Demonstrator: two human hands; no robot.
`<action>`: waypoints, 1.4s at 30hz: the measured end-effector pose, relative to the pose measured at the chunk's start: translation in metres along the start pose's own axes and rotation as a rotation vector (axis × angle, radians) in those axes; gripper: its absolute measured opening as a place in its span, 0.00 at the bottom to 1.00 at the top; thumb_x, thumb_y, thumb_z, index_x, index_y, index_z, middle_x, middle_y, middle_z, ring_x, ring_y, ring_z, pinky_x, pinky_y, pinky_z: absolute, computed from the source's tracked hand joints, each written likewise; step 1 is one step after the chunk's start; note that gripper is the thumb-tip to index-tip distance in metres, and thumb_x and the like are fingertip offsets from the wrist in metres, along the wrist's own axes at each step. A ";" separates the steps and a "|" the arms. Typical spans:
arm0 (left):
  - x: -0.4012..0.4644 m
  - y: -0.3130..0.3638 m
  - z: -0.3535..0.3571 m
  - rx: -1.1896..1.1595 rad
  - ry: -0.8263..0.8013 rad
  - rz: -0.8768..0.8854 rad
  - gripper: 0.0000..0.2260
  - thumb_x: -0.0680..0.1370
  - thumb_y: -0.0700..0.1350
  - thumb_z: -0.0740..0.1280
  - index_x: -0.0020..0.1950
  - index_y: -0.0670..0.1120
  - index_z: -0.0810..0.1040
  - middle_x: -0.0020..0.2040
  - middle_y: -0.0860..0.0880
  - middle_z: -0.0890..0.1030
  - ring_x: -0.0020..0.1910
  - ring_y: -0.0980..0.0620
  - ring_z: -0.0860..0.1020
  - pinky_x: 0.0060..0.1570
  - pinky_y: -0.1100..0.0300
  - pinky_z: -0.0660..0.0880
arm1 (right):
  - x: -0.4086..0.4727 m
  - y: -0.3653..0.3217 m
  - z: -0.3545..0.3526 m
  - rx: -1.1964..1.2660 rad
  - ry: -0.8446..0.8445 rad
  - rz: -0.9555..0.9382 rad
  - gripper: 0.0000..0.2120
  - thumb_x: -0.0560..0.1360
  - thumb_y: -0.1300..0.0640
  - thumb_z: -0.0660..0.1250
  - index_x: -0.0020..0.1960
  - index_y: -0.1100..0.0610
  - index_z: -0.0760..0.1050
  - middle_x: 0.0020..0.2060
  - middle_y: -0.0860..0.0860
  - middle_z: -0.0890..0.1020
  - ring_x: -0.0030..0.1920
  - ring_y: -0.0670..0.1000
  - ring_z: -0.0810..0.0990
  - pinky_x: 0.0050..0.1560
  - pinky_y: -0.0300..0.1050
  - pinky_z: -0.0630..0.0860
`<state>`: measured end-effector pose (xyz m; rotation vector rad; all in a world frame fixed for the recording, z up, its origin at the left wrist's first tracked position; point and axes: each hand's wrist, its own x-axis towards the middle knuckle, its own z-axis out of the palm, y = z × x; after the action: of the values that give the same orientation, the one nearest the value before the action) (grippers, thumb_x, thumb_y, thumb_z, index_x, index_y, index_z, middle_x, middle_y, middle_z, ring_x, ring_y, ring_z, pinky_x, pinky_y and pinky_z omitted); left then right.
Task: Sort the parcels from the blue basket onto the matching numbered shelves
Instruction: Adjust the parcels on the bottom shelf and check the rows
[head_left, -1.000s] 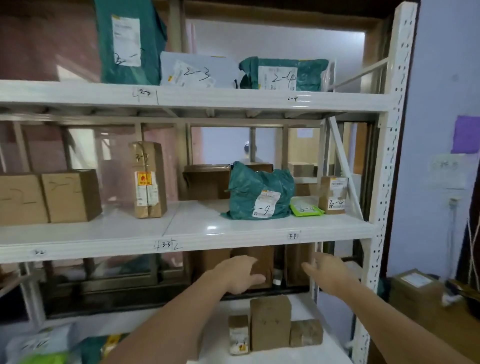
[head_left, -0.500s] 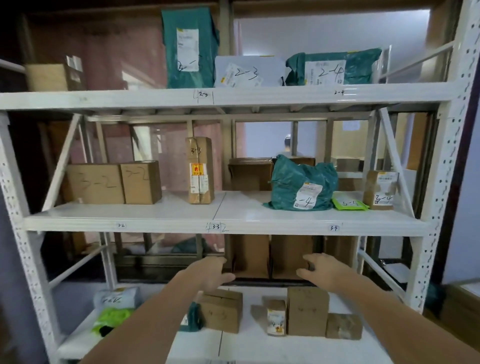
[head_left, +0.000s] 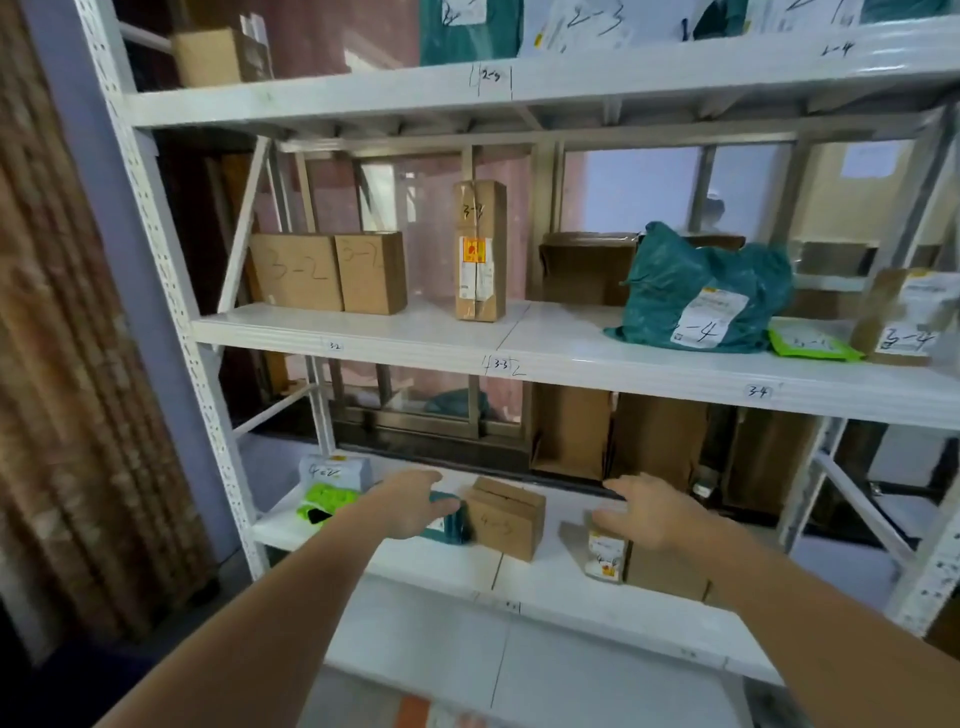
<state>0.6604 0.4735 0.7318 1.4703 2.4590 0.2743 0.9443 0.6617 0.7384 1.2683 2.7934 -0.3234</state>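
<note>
Both arms are reaching in over the lower shelf (head_left: 545, 582), the one tagged with the 4s. The left hand (head_left: 410, 506) is sitting palm-down on a small teal parcel (head_left: 449, 522), fingers loose and spread over the top, not really gripping it. The right hand (head_left: 649, 514) is hanging relaxed with nothing in it, just above a little white-labelled box (head_left: 605, 558) and the plain brown box (head_left: 665, 574) next to it.

Between the hands a cardboard box marked 4-3 (head_left: 506, 517) is standing tilted, touching the teal parcel. Toward the shelf's left end a white bag marked 4-2 (head_left: 332, 470) is lying behind a lime green mailer (head_left: 327, 501).

One level up, the middle shelf (head_left: 519, 358) is carrying two boxes marked 3-2 (head_left: 327, 273) side by side near its left end, a tall upright box (head_left: 480, 249) around the middle, then a puffy teal bag marked with a 4 (head_left: 706, 291), a flat green pouch (head_left: 813, 345) and a box marked 3-4 (head_left: 904, 317) at the right end.

The top shelf (head_left: 571, 78) is mostly cropped, with teal and white parcels along it. The blue basket isn't showing in this view.
</note>
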 end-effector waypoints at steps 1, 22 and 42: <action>-0.006 -0.010 0.007 -0.002 -0.006 -0.022 0.33 0.80 0.66 0.60 0.80 0.49 0.64 0.75 0.46 0.72 0.71 0.44 0.72 0.69 0.51 0.69 | 0.000 -0.003 0.008 -0.005 -0.019 -0.012 0.36 0.77 0.30 0.56 0.79 0.49 0.62 0.78 0.50 0.65 0.78 0.56 0.61 0.75 0.53 0.62; -0.033 -0.128 0.070 -0.003 -0.167 -0.025 0.32 0.82 0.64 0.59 0.81 0.49 0.60 0.80 0.48 0.64 0.77 0.46 0.65 0.76 0.52 0.61 | 0.004 -0.125 0.117 0.081 -0.114 -0.048 0.34 0.79 0.33 0.57 0.79 0.50 0.62 0.77 0.51 0.67 0.75 0.54 0.64 0.74 0.50 0.63; 0.176 -0.091 0.139 -0.011 -0.236 0.043 0.29 0.83 0.62 0.58 0.79 0.48 0.65 0.77 0.48 0.69 0.74 0.47 0.69 0.72 0.52 0.67 | 0.173 -0.054 0.168 0.127 -0.265 0.071 0.33 0.81 0.37 0.57 0.81 0.51 0.58 0.80 0.51 0.60 0.79 0.54 0.58 0.77 0.50 0.57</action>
<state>0.5489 0.5895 0.5513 1.4609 2.2381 0.1145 0.7837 0.7184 0.5597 1.2426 2.5345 -0.6241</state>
